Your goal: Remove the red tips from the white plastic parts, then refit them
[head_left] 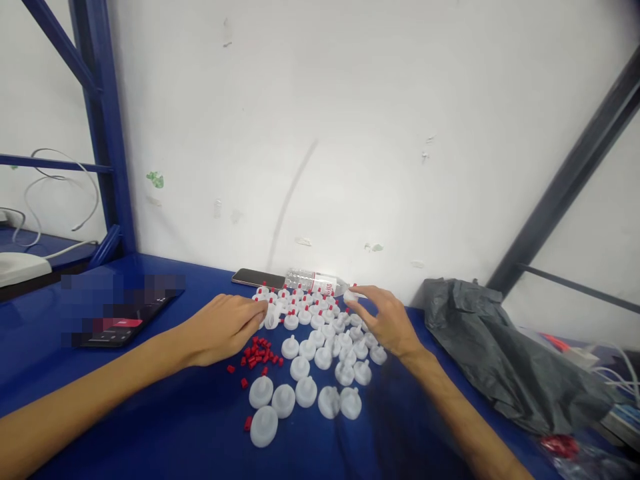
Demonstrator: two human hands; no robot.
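My left hand [227, 327] is closed, thumb and fingertips pressed together at the left side of the white pieces. A white cap [272, 316] lies tilted against those fingertips; what is inside the pinch is hidden. My right hand [387, 320] holds a white round cap [350, 295] between thumb and fingers, at the back right of the pile. Many white, disc-shaped caps with short spouts [306, 391] cover the table's middle. Those at the back carry red tips [306, 308], while the nearer ones have bare spouts. Small red tips [255, 353] lie loose in a heap below my left hand.
A clear plastic bottle [315, 281] lies along the wall, beside a dark phone [257, 278]. On the left rests a dark tablet-like screen [133, 320]. A grey plastic bag [500, 353] drapes the right side of the blue table [195, 427]. Blue frame posts [107, 120] flank the wall.
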